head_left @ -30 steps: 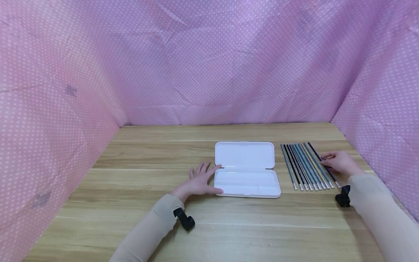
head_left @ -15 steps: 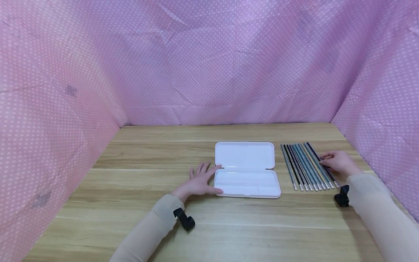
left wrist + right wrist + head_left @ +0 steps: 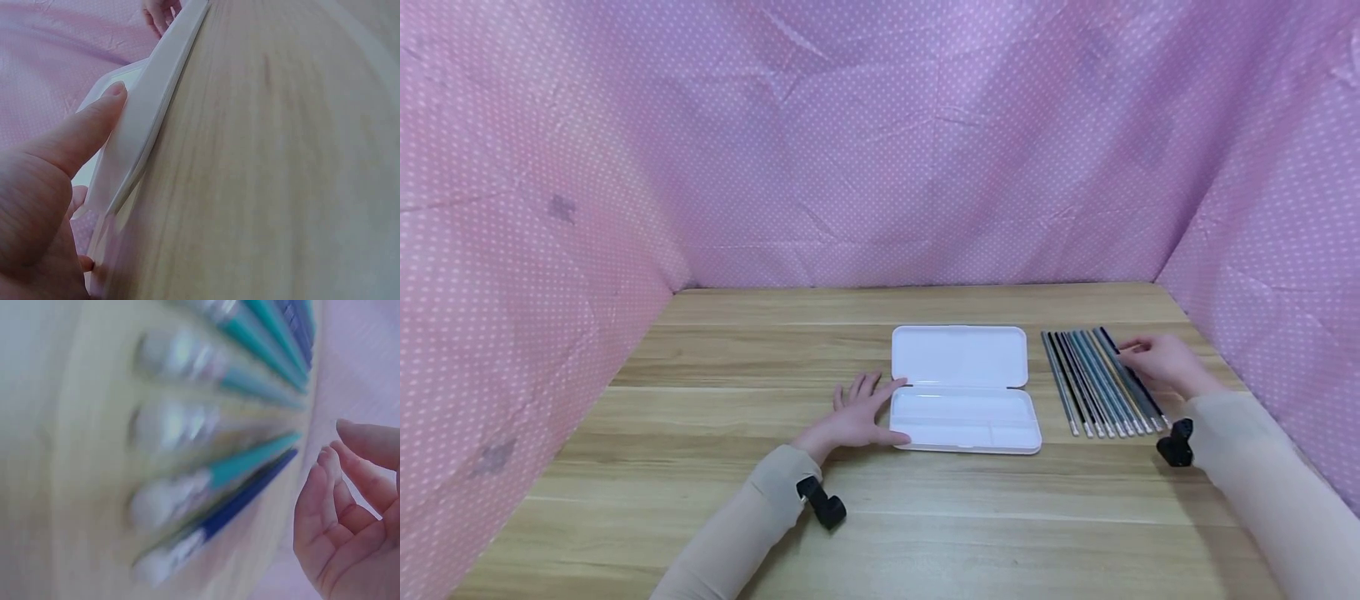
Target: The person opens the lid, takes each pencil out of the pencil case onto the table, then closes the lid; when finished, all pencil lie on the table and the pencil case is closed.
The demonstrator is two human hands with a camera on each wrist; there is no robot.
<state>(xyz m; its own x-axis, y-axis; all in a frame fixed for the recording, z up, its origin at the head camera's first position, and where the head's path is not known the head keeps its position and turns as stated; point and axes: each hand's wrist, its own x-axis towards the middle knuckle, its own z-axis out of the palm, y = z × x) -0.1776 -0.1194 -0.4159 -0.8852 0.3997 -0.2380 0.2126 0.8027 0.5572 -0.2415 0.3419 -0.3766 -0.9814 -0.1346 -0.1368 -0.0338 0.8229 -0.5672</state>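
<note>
A white pencil case (image 3: 960,357) lies open on the table, lid folded back and a divided tray in front. My left hand (image 3: 853,417) spreads over its left edge, index fingertip near the hinge and thumb at the front corner. In the left wrist view the thumb (image 3: 87,134) lies straight against the case's white side (image 3: 147,119). To the right, several pencils with white eraser ends lie in a row, a dark blue pencil (image 3: 250,490) outermost. My right hand (image 3: 1165,364) is beside that pencil; in the right wrist view its fingers bend loosely, with a gap before the thumb.
The wooden table (image 3: 880,517) extends in front of the case and to its left. Pink dotted cloth (image 3: 925,167) hangs behind the table and along both sides. A black wrist camera (image 3: 1176,443) sits close to the pencils' eraser ends.
The outermost dark pencil has slid left against the row. My right hand has moved left and slightly away from me, over the row's edge. The left hand has stayed still.
</note>
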